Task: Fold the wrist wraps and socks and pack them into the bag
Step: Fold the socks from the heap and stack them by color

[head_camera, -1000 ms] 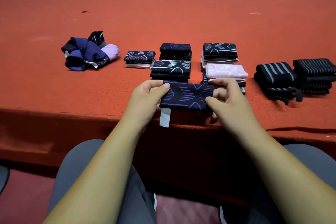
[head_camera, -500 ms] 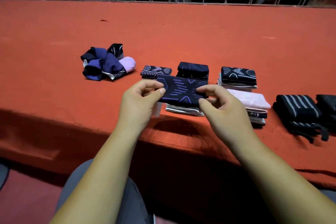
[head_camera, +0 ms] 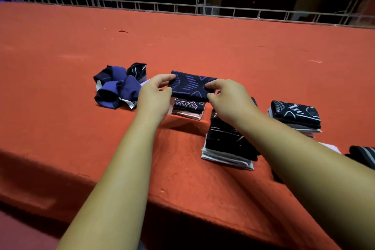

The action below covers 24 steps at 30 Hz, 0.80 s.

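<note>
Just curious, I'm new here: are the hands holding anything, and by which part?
Yes, a folded dark sock with purple lines. The left hand pinches its left end, the right hand its right end.

Striped wrist wrap (head_camera: 364, 155) cut off at the frame's right edge; right forearm (head_camera: 304, 160) hides part of the middle sock stack (head_camera: 223, 144).

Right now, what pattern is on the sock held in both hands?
The folded sock is dark navy with purple dashes and angled lines; head view.
</note>
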{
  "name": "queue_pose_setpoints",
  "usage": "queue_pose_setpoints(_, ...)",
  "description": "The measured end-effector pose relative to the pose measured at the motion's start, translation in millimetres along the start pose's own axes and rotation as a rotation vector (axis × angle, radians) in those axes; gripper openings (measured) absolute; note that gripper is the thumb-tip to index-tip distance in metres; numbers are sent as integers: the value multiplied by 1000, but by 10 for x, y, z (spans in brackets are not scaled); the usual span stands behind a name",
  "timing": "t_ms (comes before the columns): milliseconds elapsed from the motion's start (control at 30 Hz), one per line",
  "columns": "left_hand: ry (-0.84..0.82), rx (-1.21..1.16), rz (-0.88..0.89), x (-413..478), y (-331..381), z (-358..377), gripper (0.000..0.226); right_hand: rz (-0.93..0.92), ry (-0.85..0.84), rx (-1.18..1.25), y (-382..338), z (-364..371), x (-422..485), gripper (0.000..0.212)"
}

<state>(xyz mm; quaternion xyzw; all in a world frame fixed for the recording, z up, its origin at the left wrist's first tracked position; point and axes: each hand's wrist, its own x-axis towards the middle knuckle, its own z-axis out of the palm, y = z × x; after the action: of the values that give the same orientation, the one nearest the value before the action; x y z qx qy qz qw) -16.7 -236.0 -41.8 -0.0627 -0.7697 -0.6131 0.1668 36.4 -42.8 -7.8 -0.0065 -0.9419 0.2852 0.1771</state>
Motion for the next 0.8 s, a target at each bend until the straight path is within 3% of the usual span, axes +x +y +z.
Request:
queue_pose_setpoints(167, 88, 117, 1, 346, -369, 33, 18, 24, -67, -118, -24, 263, 444, 43)
queue_pose_setpoints(300, 68, 167, -3, 467, -586, 63, 12, 34, -92, -169, -54, 425, 587, 40)
queue_pose_setpoints(567, -103, 308, -13, 482, -821, 140, 34, 97, -255, -390, -34, 626, 679, 15)
queue_pose_setpoints(800, -78, 312, -59, 413, -740, 33, 48, 101, -286, -379, -54, 585, 575, 23)
